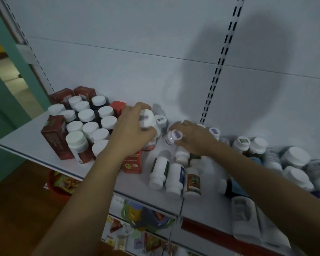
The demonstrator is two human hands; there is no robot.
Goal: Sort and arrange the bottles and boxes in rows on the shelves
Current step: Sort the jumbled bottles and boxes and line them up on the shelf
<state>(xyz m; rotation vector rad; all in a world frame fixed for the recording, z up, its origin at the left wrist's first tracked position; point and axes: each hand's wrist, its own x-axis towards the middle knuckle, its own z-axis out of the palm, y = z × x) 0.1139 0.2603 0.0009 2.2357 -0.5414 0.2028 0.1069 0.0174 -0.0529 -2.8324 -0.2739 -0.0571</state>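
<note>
Left grip (129, 133) is clasping a tilted white bottle (146, 119), right grip (194, 139) a small bottle (176, 135); the upright rows (86, 115) are standing at nine o'clock, nearer the left.

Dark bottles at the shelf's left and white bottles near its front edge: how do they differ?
The dark bottles stand upright, packed in rows; the white bottles lie on their sides, scattered. The dark bottles have dark bodies; the white bottles have white bodies with coloured labels. Both kinds have white caps.
</note>
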